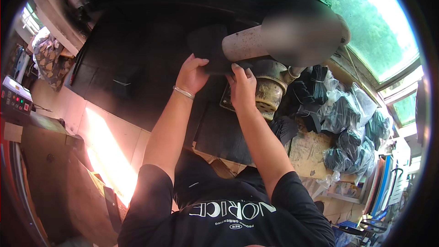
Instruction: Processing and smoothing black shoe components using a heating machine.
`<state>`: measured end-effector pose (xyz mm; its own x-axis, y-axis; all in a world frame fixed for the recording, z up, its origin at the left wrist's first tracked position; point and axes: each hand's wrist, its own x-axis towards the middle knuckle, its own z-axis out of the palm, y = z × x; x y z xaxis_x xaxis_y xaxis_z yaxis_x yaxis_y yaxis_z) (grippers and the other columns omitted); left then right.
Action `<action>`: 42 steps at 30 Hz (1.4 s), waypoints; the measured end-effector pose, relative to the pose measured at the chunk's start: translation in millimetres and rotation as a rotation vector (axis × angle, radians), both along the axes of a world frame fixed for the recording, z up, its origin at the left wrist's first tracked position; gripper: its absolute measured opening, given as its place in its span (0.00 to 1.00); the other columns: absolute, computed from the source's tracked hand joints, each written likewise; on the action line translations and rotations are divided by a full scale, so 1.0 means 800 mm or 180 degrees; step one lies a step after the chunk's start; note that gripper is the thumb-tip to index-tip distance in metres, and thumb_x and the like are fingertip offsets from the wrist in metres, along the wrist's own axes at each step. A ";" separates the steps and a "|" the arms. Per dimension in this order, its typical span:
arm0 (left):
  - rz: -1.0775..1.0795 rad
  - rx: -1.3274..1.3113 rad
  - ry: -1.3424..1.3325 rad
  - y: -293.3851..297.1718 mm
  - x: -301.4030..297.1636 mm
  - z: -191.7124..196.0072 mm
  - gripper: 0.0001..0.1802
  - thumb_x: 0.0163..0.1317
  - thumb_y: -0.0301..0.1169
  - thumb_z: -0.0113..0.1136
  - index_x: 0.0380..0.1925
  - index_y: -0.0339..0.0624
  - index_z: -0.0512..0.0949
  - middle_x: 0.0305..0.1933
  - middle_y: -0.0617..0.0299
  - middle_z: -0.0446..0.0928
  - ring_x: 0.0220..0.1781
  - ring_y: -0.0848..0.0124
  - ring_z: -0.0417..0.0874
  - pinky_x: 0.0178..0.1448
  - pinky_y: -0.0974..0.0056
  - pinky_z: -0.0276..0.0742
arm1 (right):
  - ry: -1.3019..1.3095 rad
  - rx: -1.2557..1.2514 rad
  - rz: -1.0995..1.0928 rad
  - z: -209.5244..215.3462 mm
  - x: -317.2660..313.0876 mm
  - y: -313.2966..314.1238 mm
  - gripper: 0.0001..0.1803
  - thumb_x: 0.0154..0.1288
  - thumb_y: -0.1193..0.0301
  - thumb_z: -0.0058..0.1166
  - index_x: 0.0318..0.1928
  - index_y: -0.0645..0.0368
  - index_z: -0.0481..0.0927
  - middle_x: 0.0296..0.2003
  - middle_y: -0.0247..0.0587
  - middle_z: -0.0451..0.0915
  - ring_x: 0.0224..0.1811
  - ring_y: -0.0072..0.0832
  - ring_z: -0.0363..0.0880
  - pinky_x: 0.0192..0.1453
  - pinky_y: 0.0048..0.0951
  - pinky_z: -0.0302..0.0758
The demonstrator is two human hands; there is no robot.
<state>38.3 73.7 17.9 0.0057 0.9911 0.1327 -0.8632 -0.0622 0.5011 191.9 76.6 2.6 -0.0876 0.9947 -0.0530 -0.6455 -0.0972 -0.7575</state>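
Pinching what looks like a thin flat black piece (217, 67) near the centre of the frame, with the left hand (192, 74) and right hand (243, 86) a little apart, each clamped on its near edge. It's black on black, so I honestly can't make out its outline. Just above and right is a grey speckled metal cylinder (243, 43), with a worn yellowish metal machine base (270, 91) below it; can't tell if the piece touches either. Progress-wise, I'd say this one's in hand but not put down. Clear plastic bags with black contents (350, 110) sit at right; done or waiting, no clue.
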 end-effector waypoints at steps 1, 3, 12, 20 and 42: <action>0.0005 0.0002 0.0000 0.004 -0.002 0.004 0.15 0.54 0.18 0.51 0.44 0.31 0.74 0.47 0.50 0.79 0.51 0.57 0.80 0.63 0.56 0.73 | 0.0075 0.0048 -0.0010 0.002 -0.001 0.002 0.11 0.64 0.71 0.58 0.45 0.59 0.76 0.45 0.37 0.80 0.52 0.30 0.77 0.65 0.41 0.68; -0.0020 0.0018 0.0200 0.010 -0.005 0.009 0.17 0.54 0.16 0.50 0.45 0.32 0.73 0.48 0.51 0.78 0.52 0.58 0.80 0.62 0.57 0.73 | 0.0132 0.0056 0.0004 0.000 0.000 0.005 0.11 0.64 0.71 0.58 0.46 0.59 0.76 0.45 0.37 0.80 0.52 0.30 0.77 0.66 0.43 0.67; -0.0144 0.0136 0.0189 0.000 0.007 0.001 0.22 0.55 0.17 0.49 0.52 0.33 0.73 0.55 0.53 0.76 0.59 0.60 0.77 0.68 0.56 0.68 | 0.0070 0.0073 -0.0051 -0.001 0.013 -0.013 0.13 0.65 0.72 0.56 0.50 0.60 0.76 0.49 0.35 0.79 0.55 0.29 0.76 0.69 0.42 0.64; -0.0256 0.0036 0.0072 -0.019 0.011 -0.011 0.21 0.55 0.16 0.46 0.51 0.31 0.71 0.54 0.51 0.75 0.59 0.59 0.75 0.68 0.57 0.68 | -0.0063 0.0096 -0.0127 -0.004 0.018 -0.042 0.13 0.66 0.72 0.55 0.50 0.60 0.76 0.50 0.35 0.79 0.56 0.28 0.76 0.68 0.39 0.65; -0.0278 -0.0096 -0.0117 -0.069 0.032 -0.045 0.16 0.55 0.21 0.49 0.44 0.30 0.76 0.47 0.51 0.80 0.52 0.57 0.81 0.63 0.55 0.73 | -0.0307 0.0018 -0.0253 -0.032 0.044 -0.097 0.15 0.66 0.73 0.56 0.52 0.60 0.75 0.50 0.36 0.79 0.53 0.25 0.77 0.61 0.31 0.72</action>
<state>63.6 18.2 -18.3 0.0879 0.9906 0.1044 -0.8824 0.0288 0.4696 227.1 -1.2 -23.1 -0.0032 0.9987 -0.0518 -0.5751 -0.0442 -0.8169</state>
